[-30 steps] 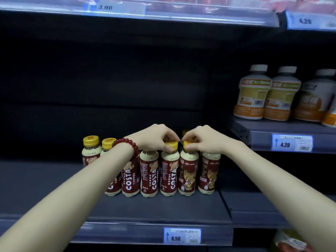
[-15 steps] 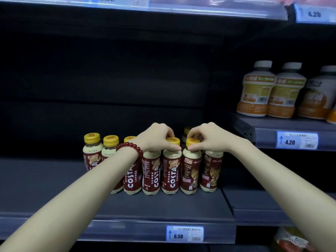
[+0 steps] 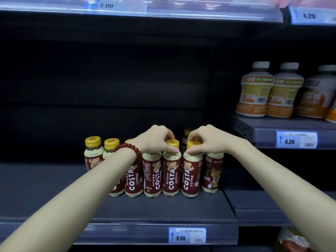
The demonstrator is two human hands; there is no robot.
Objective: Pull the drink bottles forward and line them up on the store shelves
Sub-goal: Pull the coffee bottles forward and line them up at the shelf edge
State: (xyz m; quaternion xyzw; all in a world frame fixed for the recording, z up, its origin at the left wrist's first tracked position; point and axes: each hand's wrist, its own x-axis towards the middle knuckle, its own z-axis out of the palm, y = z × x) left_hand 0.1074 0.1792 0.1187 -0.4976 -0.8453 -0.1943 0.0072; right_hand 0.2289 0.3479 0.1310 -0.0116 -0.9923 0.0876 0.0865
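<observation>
Gripping bottle tops with both hands: left hand [image 3: 154, 140], red bead bracelet [image 3: 130, 151] at the wrist, has its fingers curled over the caps of the middle Costa coffee bottles [image 3: 171, 171]; right hand [image 3: 209, 140] pinches the yellow cap of the neighbouring bottle [image 3: 190, 173], fingers closed around it.

Position: cluster stands upright on the lower shelf [image 3: 163, 210], roughly midway between its back and front edge, toward the right end. Bare shelf shows between the bottle bases and the front rail carrying the 6.50 price tag [image 3: 187, 235].

Progress, judged: partly done. Front five or six bottles form a loose row, touching side to side, but the row is not yet at the front edge. Two bottles at left [image 3: 93, 153] sit further back, and at least one cap [image 3: 189, 132] shows behind the hands. Labels face mixed directions.

Remaining: draw the row to the front edge, bring up the rear bottles, square the labels.

Orange-labelled bottles [image 3: 254, 91] on the right-hand shelf are untouched.
</observation>
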